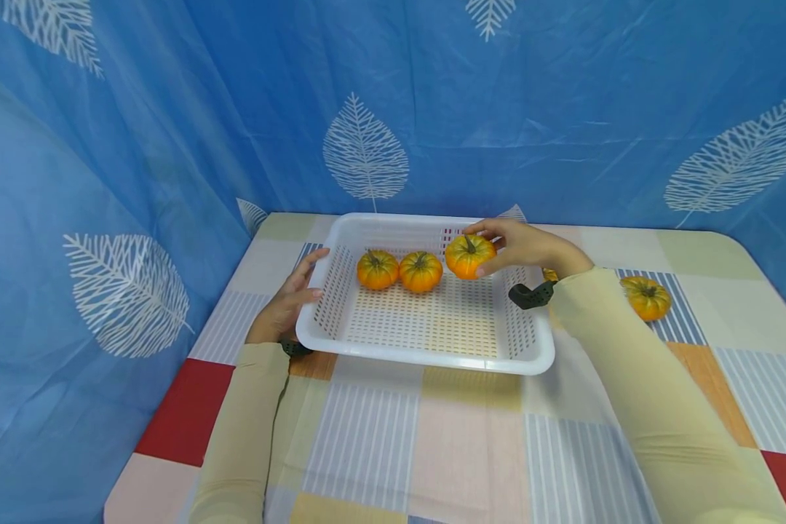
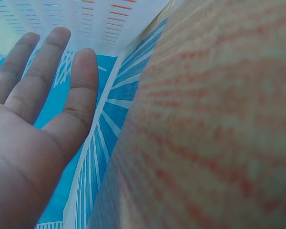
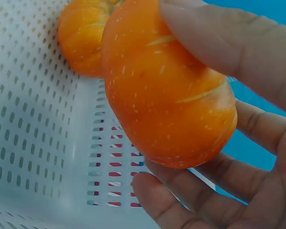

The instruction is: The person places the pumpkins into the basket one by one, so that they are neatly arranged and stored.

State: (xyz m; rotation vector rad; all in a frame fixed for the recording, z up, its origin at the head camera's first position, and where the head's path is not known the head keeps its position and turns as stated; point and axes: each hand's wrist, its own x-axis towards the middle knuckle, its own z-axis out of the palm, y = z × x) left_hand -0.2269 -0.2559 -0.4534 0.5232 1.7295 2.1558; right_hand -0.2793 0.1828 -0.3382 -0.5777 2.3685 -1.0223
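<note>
My right hand [image 1: 524, 246] grips a small orange pumpkin [image 1: 468, 256] over the back right part of a white perforated plastic basket [image 1: 426, 362]. In the right wrist view, the thumb presses one side of the held pumpkin [image 3: 167, 90] and the fingers curl round the other. Two similar pumpkins, one on the left [image 1: 377, 269] and one beside it [image 1: 421, 272], sit inside the basket. My left hand [image 1: 284, 306] is at the basket's left rim; its fingers look straight against the basket side in the left wrist view.
To the basket's right, a pumpkin [image 1: 647, 298] lies on the patchwork tablecloth [image 1: 461, 444], partly behind the right sleeve. Another pumpkin [image 1: 549, 274] is mostly hidden by the right wrist. A blue leaf-print curtain [image 1: 445, 131] hangs behind the table and at its left.
</note>
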